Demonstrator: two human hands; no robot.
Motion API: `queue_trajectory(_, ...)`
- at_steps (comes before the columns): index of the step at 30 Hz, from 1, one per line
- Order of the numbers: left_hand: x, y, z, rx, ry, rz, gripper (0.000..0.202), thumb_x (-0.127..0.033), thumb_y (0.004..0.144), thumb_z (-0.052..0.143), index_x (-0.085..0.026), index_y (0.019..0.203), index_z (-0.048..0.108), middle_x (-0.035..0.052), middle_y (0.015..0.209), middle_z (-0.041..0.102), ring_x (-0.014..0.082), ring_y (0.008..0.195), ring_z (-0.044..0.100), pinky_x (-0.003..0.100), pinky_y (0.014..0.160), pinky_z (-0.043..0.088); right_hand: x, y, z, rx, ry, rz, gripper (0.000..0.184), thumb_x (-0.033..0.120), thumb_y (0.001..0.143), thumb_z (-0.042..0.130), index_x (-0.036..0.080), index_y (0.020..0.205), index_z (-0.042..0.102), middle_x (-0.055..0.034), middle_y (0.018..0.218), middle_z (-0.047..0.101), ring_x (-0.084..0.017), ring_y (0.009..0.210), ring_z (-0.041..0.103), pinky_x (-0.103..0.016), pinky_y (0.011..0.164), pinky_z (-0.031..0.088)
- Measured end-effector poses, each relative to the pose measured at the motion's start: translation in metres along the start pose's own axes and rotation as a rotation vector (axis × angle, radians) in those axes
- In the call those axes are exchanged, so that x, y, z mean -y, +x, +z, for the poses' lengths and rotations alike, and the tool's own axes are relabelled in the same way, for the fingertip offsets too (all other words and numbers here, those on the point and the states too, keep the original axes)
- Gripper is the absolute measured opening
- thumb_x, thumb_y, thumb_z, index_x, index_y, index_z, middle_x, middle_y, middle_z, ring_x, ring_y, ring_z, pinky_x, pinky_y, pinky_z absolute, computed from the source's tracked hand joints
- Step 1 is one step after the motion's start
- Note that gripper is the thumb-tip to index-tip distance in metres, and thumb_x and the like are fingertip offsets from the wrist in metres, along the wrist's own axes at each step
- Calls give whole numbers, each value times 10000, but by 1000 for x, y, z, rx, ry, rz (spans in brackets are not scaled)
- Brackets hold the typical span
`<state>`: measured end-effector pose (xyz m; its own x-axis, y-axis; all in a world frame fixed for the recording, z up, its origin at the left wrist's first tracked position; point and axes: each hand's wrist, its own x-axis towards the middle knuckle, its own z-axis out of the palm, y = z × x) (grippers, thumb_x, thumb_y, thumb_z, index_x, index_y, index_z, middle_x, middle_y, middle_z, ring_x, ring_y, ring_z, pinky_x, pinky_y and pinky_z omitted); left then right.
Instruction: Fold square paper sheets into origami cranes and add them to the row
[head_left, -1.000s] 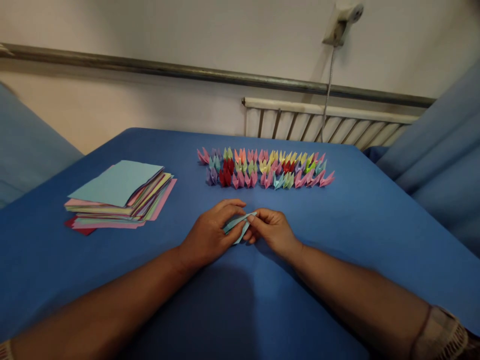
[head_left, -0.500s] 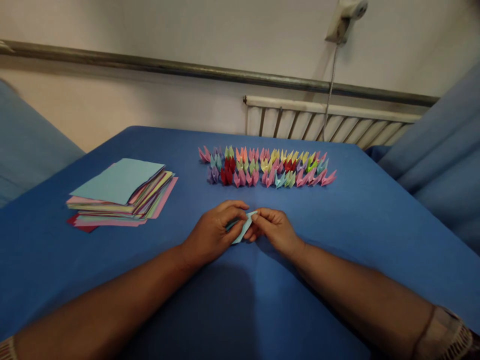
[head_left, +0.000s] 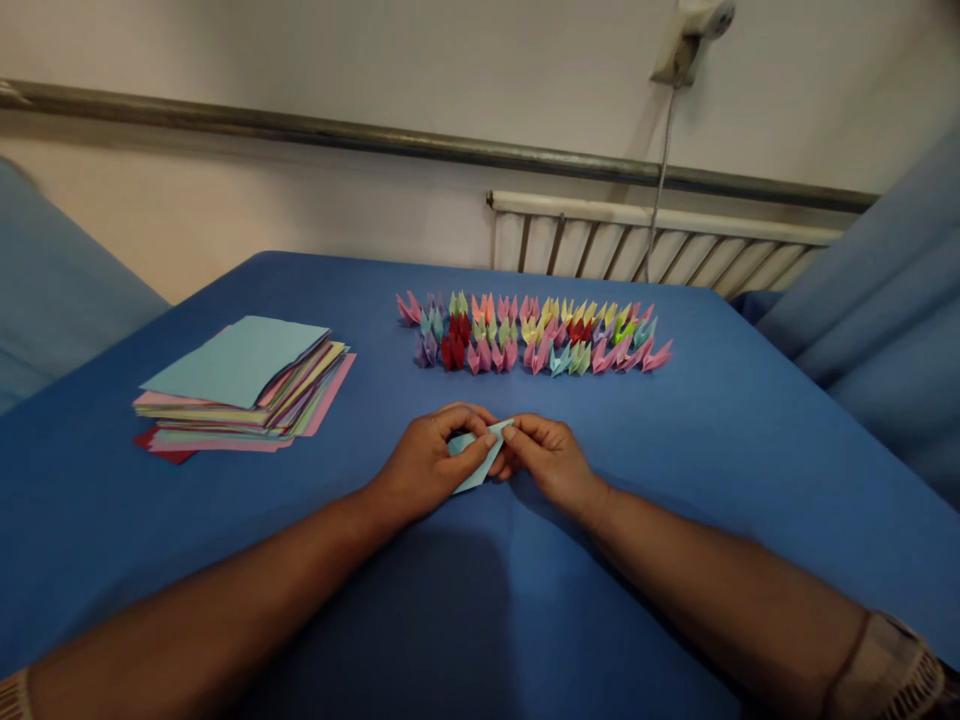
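Paper (head_left: 478,463) is pinched between your left hand (head_left: 424,468) and right hand (head_left: 553,462); align edges, crease firmly; folded pieces (head_left: 536,338) sit at twelve o'clock.

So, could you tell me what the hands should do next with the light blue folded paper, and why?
Probably press the fold flat against the blue tablecloth: the left hand and right hand both pinch the light blue folded paper, whose flap looks half-raised.

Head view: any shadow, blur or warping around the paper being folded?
Head view: dim, soft light; a dark shadow covers the near blue cloth; the light-blue paper between left hand and right hand is sharp; the frame edges look wide-angle stretched.
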<state>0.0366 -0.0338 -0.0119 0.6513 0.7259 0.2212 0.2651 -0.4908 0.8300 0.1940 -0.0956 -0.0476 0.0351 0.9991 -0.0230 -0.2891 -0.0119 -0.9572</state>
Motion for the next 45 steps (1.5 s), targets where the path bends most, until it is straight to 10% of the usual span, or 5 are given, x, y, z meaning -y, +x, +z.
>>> queue_trajectory(23, -3, -4, -4, 4, 256, 204, 123, -227, 897, 527, -204, 891, 647, 45, 1027, 660, 169, 965, 630, 306, 865, 492, 1, 0, 2, -10, 20, 7, 361, 521, 762, 682, 162, 799, 680, -12, 609, 695, -121, 533, 646, -253, 544, 534)
queue_trajectory(45, -8, 5, 0, 68, -271, -439, 352, -485, 690, 722, -177, 740, 560, -36, 610, 555, 92, 500, 469, 194, 450, 367, 2, -1, 1, -43, -52, -120, 324, 514, 792, 655, 191, 782, 665, 12, 591, 651, -112, 536, 600, -254, 556, 503)
